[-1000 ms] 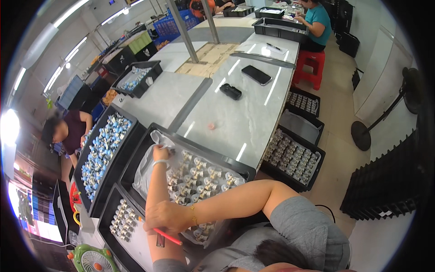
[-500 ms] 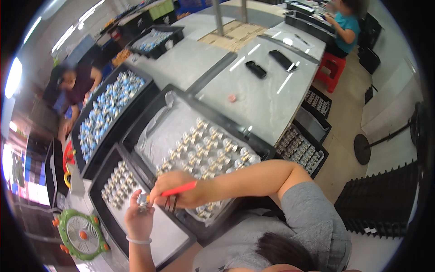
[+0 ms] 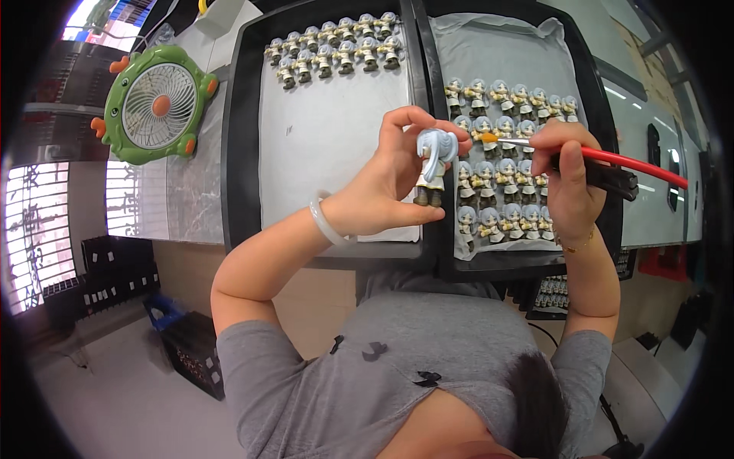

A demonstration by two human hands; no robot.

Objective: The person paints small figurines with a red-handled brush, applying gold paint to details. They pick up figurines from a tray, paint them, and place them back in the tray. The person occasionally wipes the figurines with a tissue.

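Between the thumb and fingers of my left hand (image 3: 382, 180) a small figurine (image 3: 433, 162) is held upright, with pale blue-grey hair, a white outfit and dark boots. My right hand (image 3: 569, 172) grips a paintbrush (image 3: 638, 166) with a red handle and an orange bristle tip. That tip points at the figurine from the right, a small gap apart from it. A dark, bar-like object (image 3: 612, 180) also sticks out of my right hand; its kind I cannot make out. Behind the brush, similar figurines (image 3: 505, 172) lie in rows.
Two black trays lined with white sheet stand side by side: the left tray (image 3: 246, 130) has figurines (image 3: 345, 53) in its far rows, the right tray (image 3: 505, 268) several more rows. A green fan (image 3: 159, 105) stands at far left. Black crates (image 3: 193, 353) are on the floor.
My view has swung down and round over the trays. The brush tip, at the figurine before, is now a little off it. Both hands keep their holds.
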